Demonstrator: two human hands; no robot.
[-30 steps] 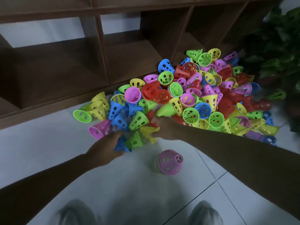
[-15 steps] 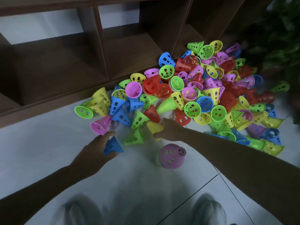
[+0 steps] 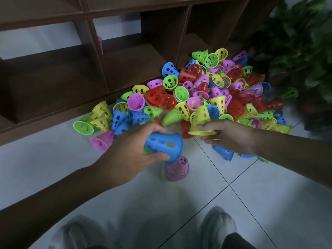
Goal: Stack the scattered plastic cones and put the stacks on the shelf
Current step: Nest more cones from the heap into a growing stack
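A big heap of perforated plastic cones (image 3: 206,90) in blue, green, yellow, pink and red lies on the floor against the dark wooden shelf (image 3: 129,60). My left hand (image 3: 129,151) grips a blue cone (image 3: 164,145) tilted on its side, just above a short stack topped by a pink cone (image 3: 177,169) that stands on the tiles. My right hand (image 3: 230,135) pinches a yellow cone (image 3: 202,121) by its wide rim, held upright at the near edge of the heap.
White floor tiles (image 3: 269,194) spread in front of the heap. A leafy green plant (image 3: 301,51) stands at the right. My two shoes (image 3: 217,229) show at the bottom. A blue cone (image 3: 223,152) lies under my right hand.
My left hand has lifted the blue cone off the floor and carried it right, over the pink-topped stack. My right hand has picked a yellow cone up from the heap's edge.
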